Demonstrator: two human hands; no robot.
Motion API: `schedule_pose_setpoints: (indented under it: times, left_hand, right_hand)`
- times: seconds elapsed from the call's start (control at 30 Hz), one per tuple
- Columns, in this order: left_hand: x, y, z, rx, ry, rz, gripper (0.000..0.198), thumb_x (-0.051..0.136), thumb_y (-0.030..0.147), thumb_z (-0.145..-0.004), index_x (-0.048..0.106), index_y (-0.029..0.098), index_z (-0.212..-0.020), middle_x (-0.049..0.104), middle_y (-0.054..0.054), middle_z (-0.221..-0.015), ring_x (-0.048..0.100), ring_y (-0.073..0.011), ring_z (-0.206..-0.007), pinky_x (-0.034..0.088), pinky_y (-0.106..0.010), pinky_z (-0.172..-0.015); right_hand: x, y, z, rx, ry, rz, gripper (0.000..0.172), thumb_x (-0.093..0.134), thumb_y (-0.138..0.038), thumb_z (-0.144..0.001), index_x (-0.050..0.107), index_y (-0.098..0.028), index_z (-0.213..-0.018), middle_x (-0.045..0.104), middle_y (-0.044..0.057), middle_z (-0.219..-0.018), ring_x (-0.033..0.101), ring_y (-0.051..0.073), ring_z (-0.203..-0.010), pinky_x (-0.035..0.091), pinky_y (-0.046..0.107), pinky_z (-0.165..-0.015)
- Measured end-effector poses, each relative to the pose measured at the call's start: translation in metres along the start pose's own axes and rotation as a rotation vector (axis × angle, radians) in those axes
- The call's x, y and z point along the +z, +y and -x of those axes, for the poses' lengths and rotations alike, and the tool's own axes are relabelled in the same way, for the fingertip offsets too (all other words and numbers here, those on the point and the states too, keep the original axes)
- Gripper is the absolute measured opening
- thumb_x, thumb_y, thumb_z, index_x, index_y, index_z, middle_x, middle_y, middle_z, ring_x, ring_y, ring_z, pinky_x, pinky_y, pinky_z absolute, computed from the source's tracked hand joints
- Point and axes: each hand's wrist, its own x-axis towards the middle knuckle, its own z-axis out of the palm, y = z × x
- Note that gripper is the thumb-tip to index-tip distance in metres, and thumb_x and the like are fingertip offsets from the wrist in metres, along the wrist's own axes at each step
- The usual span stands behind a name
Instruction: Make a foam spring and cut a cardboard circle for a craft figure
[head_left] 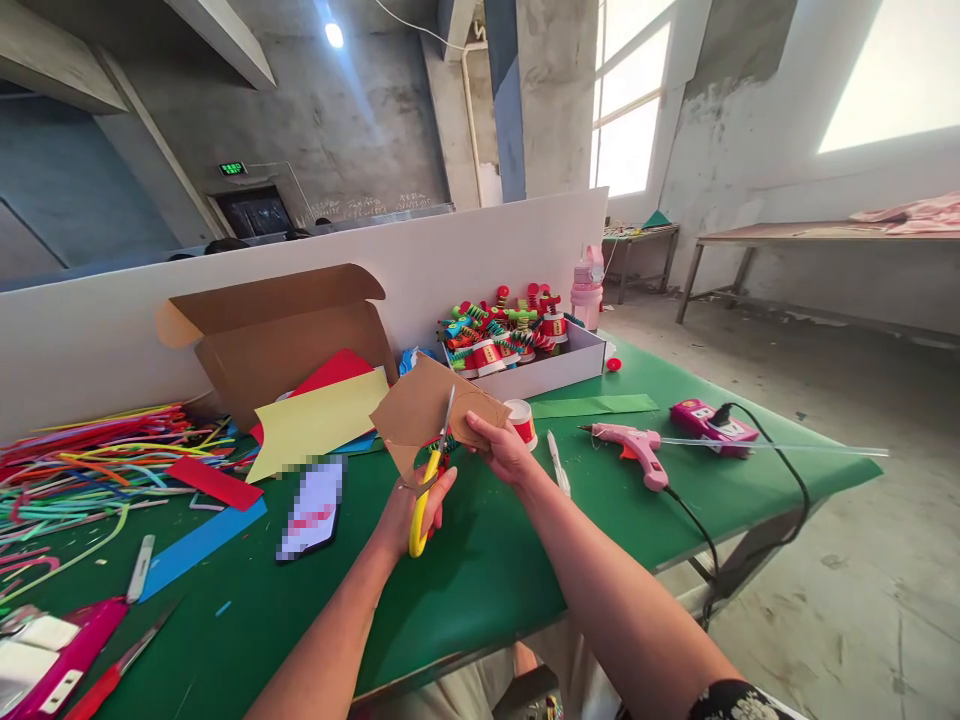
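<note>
My left hand (401, 520) is closed around the yellow-handled scissors (424, 510), whose blades point up and away from me. The blades lie against a piece of brown cardboard (416, 405), which has a partly cut lower edge. My right hand (499, 448) pinches this cardboard by its right part, next to a curved line drawn on it. Both hands are above the green table, near its middle. Just behind my right hand stands a small white and red paper cup (521, 424). A white pen-like tool (558, 464) lies to the right of the hand.
On the right are a pink glue gun (630, 450) with a cord and a magenta power strip (712, 425). Behind sits a white box (547, 372) of colourful crafts. Pipe cleaners (97, 470), a phone (311, 508), paper sheets (319, 420) and red-handled scissors (112, 672) lie left.
</note>
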Motion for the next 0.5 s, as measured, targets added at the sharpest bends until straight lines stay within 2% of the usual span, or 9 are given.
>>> schedule_pose_setpoints:
  times: [0.13, 0.27, 0.37, 0.5]
  left_hand:
    - [0.004, 0.001, 0.000, -0.015, 0.014, 0.034, 0.038, 0.037, 0.052, -0.089, 0.053, 0.021, -0.072, 0.041, 0.006, -0.035, 0.046, -0.0126, -0.034, 0.043, -0.025, -0.048]
    - [0.006, -0.004, -0.003, -0.062, 0.041, -0.004, 0.037, 0.039, 0.054, -0.089, 0.055, 0.021, -0.080, 0.039, 0.007, -0.038, 0.045, -0.0126, -0.035, 0.038, -0.024, -0.045]
    - [0.005, -0.010, -0.007, -0.047, 0.134, -0.184, 0.030, 0.044, 0.048, -0.090, 0.057, 0.022, -0.086, 0.051, 0.004, -0.051, 0.054, -0.0138, -0.047, 0.036, -0.024, -0.049]
    - [-0.004, -0.020, -0.009, 0.022, 0.224, -0.476, 0.024, 0.045, 0.041, -0.092, 0.061, 0.023, -0.092, 0.066, -0.003, -0.075, 0.064, -0.0193, -0.069, 0.036, -0.027, -0.056]
  right_hand:
    - [-0.002, -0.001, -0.001, -0.001, 0.012, 0.025, 0.044, 0.084, -0.027, -0.060, 0.063, -0.017, -0.098, 0.068, 0.001, -0.079, 0.063, 0.013, -0.064, 0.041, 0.019, -0.042]
    - [-0.004, 0.000, -0.003, 0.003, 0.037, 0.060, 0.043, 0.083, -0.028, -0.060, 0.063, -0.017, -0.096, 0.068, 0.001, -0.079, 0.063, 0.014, -0.065, 0.043, 0.020, -0.045]
    - [-0.005, -0.002, -0.003, 0.008, 0.056, 0.078, 0.045, 0.084, -0.029, -0.059, 0.063, -0.017, -0.096, 0.068, 0.002, -0.081, 0.063, 0.014, -0.066, 0.043, 0.020, -0.045]
    - [-0.003, -0.004, 0.000, 0.025, 0.052, 0.158, 0.047, 0.085, -0.030, -0.056, 0.063, -0.017, -0.096, 0.068, 0.003, -0.083, 0.062, 0.015, -0.067, 0.042, 0.020, -0.045]
